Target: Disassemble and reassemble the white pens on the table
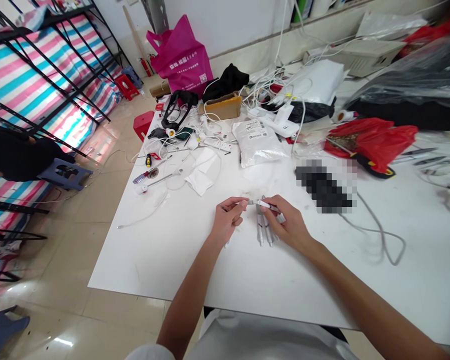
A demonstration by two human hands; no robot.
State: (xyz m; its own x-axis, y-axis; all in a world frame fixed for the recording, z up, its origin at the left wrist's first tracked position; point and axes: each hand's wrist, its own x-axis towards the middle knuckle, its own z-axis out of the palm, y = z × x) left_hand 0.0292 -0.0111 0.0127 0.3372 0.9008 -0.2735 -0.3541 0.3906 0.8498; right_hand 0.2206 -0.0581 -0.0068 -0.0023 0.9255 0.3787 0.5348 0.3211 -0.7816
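Above the white table, my left hand (229, 218) pinches one end of a slim grey pen piece (251, 202). My right hand (289, 220) is closed around a white and silver pen barrel (264, 204), its fingers partly covering it. The two pieces meet or nearly meet between my fingertips; whether they are joined I cannot tell. Just below, several silver pens (260, 232) lie side by side on the table, close to my right hand. A small part of something pale shows under my left wrist, too covered to name.
The white table (165, 255) also bears a blurred black object (322, 190) with a grey cable, a white plastic parcel (258, 142), screwdrivers (144, 176), a red bag (375, 140) and tangled white cables (266, 87). A person in black (15, 152) is at the left.
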